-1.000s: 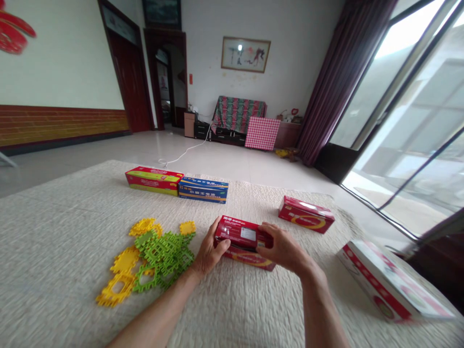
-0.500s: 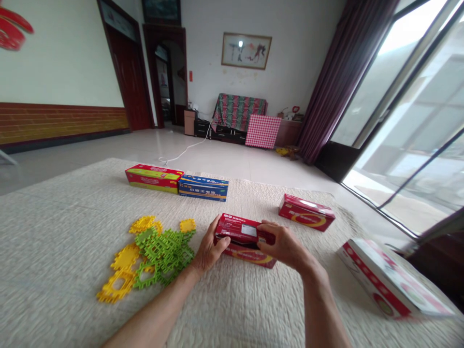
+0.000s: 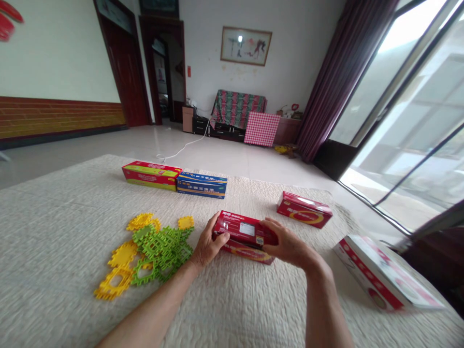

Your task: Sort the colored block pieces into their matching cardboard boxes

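A long red cardboard box (image 3: 246, 238) with white print and a pale label lies in front of me on the quilted cover. My left hand (image 3: 211, 241) grips its left end, thumb on the front top edge. Around the right end is my right hand (image 3: 284, 241), its fingers behind and thumb at the front. The lid lies nearly flat, with a thin dark gap along the front. Left of the box, a pile of green plastic toy pieces (image 3: 165, 251) rests among yellow toy pieces (image 3: 123, 253). What the box contains is hidden.
Farther back, a red and yellow-green box (image 3: 151, 176) stands end to end with a blue box (image 3: 201, 185). Another red box (image 3: 304, 210) lies to the right. A larger white and red box (image 3: 387, 273) sits at the right near the cover's edge.
The front edge of the lid has come down and the dark gap has narrowed. My right hand has shifted from the front edge to around the box's right end.
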Tool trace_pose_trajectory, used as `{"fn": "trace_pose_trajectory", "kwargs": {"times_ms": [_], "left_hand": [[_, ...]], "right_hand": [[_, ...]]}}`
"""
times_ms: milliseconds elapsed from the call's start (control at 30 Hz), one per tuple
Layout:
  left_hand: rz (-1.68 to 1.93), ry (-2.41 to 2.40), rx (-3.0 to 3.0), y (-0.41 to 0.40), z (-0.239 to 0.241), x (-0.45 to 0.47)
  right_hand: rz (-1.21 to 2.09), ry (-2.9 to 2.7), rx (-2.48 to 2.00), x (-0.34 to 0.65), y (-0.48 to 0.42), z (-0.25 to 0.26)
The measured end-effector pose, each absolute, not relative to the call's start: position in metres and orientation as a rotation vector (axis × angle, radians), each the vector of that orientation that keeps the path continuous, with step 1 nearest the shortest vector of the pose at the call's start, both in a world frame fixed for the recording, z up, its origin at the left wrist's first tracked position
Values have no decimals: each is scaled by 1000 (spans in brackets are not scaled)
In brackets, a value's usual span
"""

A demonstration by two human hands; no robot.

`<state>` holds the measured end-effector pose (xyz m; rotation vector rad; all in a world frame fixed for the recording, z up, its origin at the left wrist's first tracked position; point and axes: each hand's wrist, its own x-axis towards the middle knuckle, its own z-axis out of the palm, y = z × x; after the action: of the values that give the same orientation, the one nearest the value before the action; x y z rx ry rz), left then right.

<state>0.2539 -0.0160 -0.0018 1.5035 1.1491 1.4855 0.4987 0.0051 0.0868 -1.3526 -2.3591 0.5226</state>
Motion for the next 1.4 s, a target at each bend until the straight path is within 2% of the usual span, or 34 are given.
{"fn": "trace_pose_trajectory", "kwargs": {"times_ms": [733, 1100, 1233, 1400], "left_hand": [[1459, 1086, 1545, -15, -6, 251], [1479, 1003, 1582, -20, 5, 253], [1506, 1095, 1571, -18, -1, 252], [1515, 1115, 1609, -18, -3, 252]], "right_hand": [[558, -2311, -1327, 502, -3, 100], [721, -2152, -1260, 517, 0, 106], [530, -1768, -1335, 512, 15, 92], [-53, -1401, -1454, 499, 35, 66]]}}
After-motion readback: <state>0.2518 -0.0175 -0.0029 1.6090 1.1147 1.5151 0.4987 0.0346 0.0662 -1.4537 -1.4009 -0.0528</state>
